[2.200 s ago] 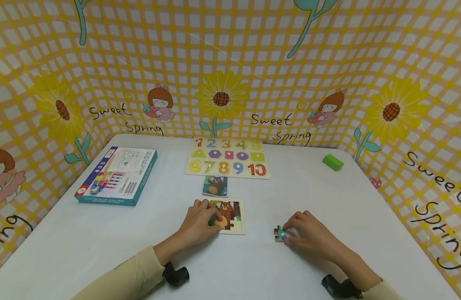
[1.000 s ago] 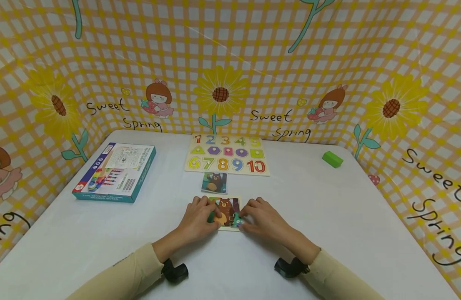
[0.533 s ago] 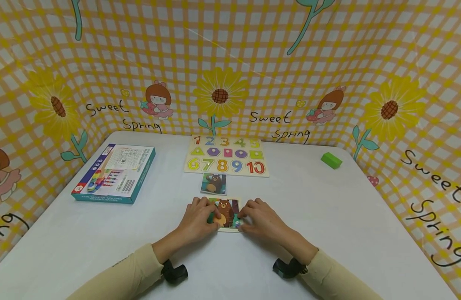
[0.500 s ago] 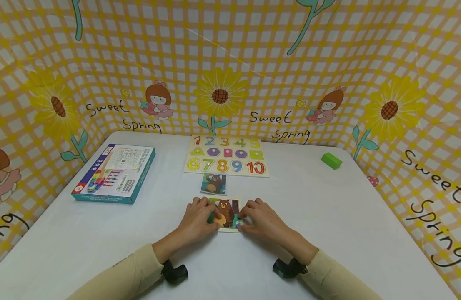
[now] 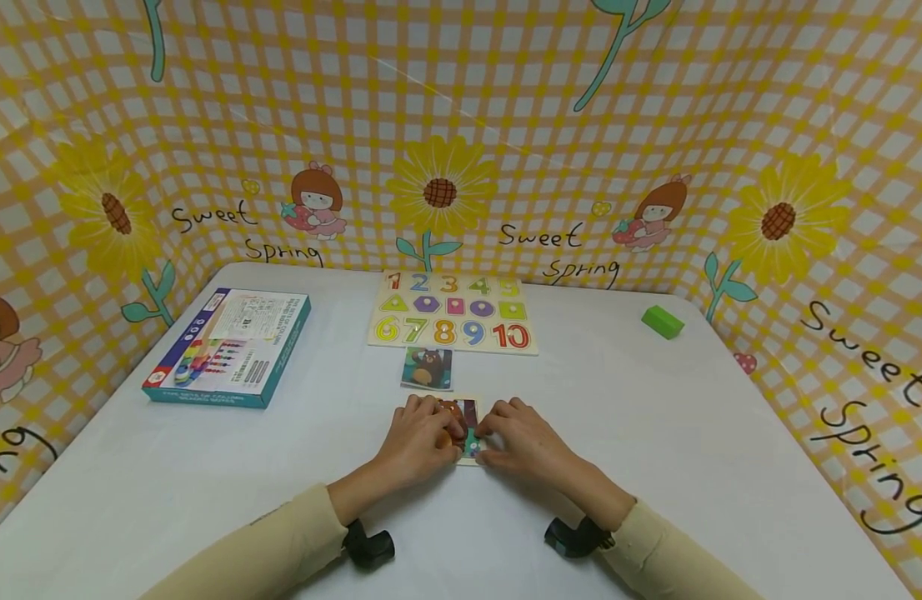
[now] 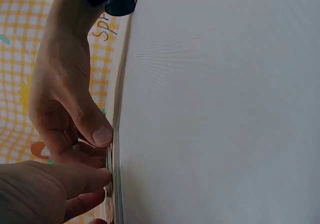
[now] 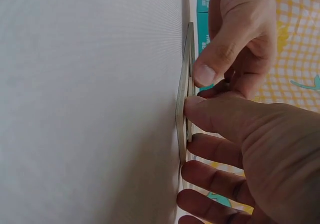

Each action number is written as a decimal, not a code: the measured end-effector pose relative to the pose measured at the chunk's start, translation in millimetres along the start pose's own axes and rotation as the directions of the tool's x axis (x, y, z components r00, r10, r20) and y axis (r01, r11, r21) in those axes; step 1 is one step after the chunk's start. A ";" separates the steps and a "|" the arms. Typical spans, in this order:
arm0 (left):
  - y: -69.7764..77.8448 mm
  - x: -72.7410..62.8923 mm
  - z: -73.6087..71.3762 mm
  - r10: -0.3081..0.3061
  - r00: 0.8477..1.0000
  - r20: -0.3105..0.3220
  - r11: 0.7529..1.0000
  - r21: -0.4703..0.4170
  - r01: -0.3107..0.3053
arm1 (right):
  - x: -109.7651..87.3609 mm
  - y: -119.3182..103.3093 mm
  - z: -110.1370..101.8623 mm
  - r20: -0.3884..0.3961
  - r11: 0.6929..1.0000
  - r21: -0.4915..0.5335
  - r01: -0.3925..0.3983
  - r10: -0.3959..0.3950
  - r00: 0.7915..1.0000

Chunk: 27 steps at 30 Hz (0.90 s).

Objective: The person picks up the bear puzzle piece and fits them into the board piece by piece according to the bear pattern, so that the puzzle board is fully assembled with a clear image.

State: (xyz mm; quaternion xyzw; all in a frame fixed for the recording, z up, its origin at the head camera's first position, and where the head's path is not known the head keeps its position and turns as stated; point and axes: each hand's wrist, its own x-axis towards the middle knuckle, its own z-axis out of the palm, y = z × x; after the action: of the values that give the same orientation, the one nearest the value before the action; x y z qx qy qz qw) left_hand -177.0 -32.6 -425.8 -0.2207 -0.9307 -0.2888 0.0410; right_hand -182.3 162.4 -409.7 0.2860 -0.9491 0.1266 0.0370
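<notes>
A small bear jigsaw puzzle [image 5: 471,412] lies in a pale wooden tray at the middle of the table. My left hand [image 5: 416,442] spreads over its left and middle part, the bent fingertips touching the bear pieces and hiding much of the picture. At the puzzle's lower right corner, my right hand [image 5: 532,442] pinches a green puzzle piece [image 5: 473,446] between thumb and index finger. Seen edge-on in the right wrist view, that piece [image 7: 190,126] lies over the tray [image 7: 181,109] between my right fingertips. My left thumb [image 7: 206,74] comes down just beside it.
A bear picture card [image 5: 428,368] lies just behind the puzzle, and a number board [image 5: 453,312] lies farther back. To the left is a flat toy box [image 5: 228,348]. A green block [image 5: 662,322] sits at the far right. Checked cloth [image 5: 438,100] surrounds the white table.
My right hand has carried the green piece from the right onto the puzzle's lower right corner, where it now sits flatter. My left hand has just shifted right, from the puzzle's left side over its middle.
</notes>
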 end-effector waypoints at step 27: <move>-0.7 -0.7 -1.9 -0.003 1.000 -0.004 1.000 0.005 0.003 | 0.5 0.1 -2.2 -0.021 1.000 -0.007 -0.019 0.019 1.000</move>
State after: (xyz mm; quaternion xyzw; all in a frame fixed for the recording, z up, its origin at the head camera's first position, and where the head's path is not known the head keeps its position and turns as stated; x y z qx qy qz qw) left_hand -176.8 -34.4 -424.8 -0.2187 -0.9316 -0.2871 0.0429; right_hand -182.8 162.8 -407.5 0.2754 -0.9518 0.1267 0.0465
